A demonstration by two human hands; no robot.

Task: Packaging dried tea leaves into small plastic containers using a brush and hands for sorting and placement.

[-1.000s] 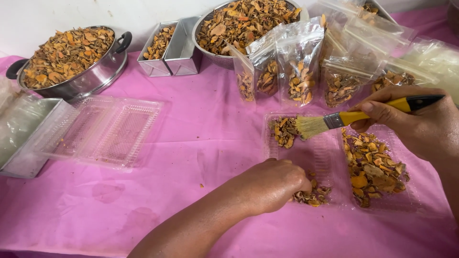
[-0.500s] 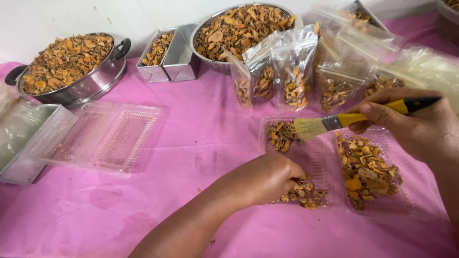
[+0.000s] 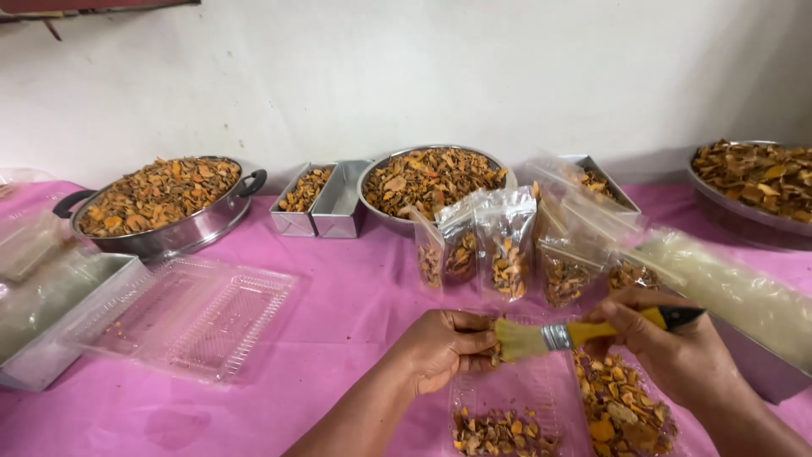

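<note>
pink cloth [image 3: 355, 305] lies bare left of left hand [image 3: 444, 349] — brush [image 3: 584, 333] right.

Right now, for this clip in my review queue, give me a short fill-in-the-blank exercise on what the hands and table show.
1. The right hand holds a ____ with a yellow handle.
2. The left hand rests at the edge of a clear plastic tray lying on a ____ tablecloth.
3. The round metal pan at the left has two ____ handles.
4. The small clear bags of dried pieces stand ____ behind the hands.

Missing words: brush; pink; black; upright
</note>
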